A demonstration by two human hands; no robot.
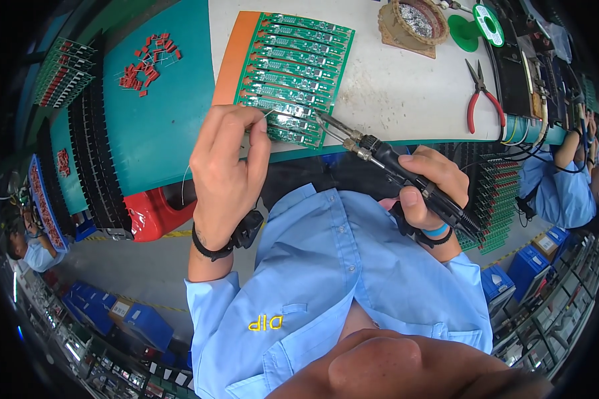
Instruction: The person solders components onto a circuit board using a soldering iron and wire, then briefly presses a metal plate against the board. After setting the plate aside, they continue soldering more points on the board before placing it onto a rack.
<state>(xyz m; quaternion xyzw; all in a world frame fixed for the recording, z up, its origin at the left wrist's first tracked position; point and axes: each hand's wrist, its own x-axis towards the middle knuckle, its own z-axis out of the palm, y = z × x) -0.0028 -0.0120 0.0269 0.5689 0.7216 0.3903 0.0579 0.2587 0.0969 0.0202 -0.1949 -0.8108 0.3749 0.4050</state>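
Note:
A green circuit board panel, split into several long strips, lies at the near edge of the table over an orange sheet. My left hand pinches a thin solder wire, whose short end reaches over the lower strips; the rest trails down beside the wrist. In my right hand is a black soldering iron with a second metal tube alongside its tip. The tip points at the right part of the lower strips, close to the board; whether it touches cannot be told.
Red components with wire leads lie on the green mat. To the right are red-handled pliers, a green solder spool and a round tip-cleaning pot. Black racks stand left; stacked boards stand right. Other people work nearby.

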